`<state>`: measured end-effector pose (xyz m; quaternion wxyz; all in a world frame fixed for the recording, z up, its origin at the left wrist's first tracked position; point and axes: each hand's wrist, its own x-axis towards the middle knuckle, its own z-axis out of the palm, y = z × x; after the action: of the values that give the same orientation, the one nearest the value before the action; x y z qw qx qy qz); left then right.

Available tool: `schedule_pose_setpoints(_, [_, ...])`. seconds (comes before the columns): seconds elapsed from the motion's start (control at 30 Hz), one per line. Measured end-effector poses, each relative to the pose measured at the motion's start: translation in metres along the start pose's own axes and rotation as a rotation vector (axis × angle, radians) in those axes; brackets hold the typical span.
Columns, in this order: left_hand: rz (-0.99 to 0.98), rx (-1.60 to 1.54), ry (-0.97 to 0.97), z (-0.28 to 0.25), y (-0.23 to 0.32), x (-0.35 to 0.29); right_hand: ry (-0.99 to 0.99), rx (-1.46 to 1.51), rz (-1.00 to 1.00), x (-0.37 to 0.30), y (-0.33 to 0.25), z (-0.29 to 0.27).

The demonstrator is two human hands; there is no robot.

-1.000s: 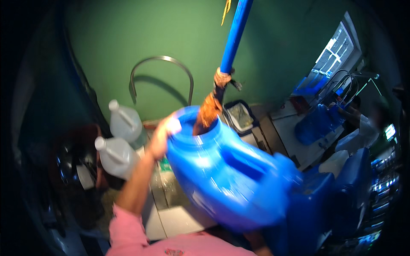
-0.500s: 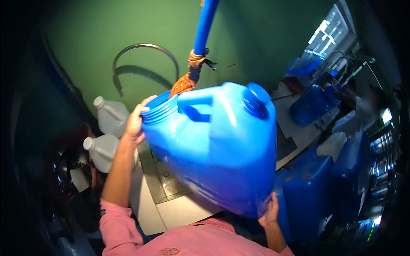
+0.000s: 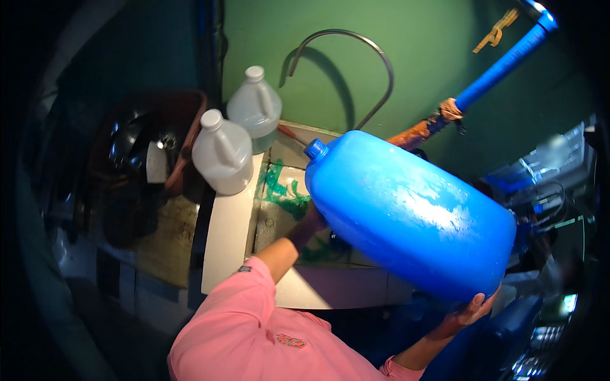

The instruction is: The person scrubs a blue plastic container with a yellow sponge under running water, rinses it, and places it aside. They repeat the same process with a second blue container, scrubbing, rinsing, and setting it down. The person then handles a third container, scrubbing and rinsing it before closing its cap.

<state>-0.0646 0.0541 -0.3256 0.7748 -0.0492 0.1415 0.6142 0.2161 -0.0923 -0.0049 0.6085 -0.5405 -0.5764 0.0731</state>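
Above a white-edged counter with a shallow basin, a large blue container is held tilted, its small capped spout toward the upper left. The right hand grasps its lower right end. The left hand reaches beneath the spout end; its fingers are hidden, so its grip cannot be determined. Left of the basin stand two translucent jugs. Behind the container, a blue pipe with a wrapped brownish end slants downward.

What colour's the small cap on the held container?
The cap is blue, like the container; seen best in the head view.
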Motion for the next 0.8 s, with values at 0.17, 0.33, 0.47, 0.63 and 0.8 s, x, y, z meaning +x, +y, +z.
schedule_pose_setpoints(0.17, [-0.067, -0.186, 0.028, -0.011, -0.048, -0.004, -0.232, -0.149, -0.212, 0.04, -0.05, 0.05])
schedule_pose_setpoints(0.33, [-0.086, -0.267, 0.062, -0.01, -0.069, 0.001, -0.321, -0.36, -0.407, 0.037, -0.076, 0.089])
schedule_pose_setpoints(0.47, [-0.036, -0.24, 0.134, 0.001, -0.047, -0.02, -0.26, -0.385, -0.384, 0.028, -0.049, 0.086])
schedule_pose_setpoints(0.63, [0.224, 0.235, 0.182, 0.024, 0.058, -0.081, 0.204, 0.189, 0.061, 0.012, 0.069, 0.048])
schedule_pose_setpoints(0.8, [1.001, 1.311, 0.16, 0.097, 0.148, -0.152, 0.452, 0.179, 0.484, -0.077, 0.195, 0.076])
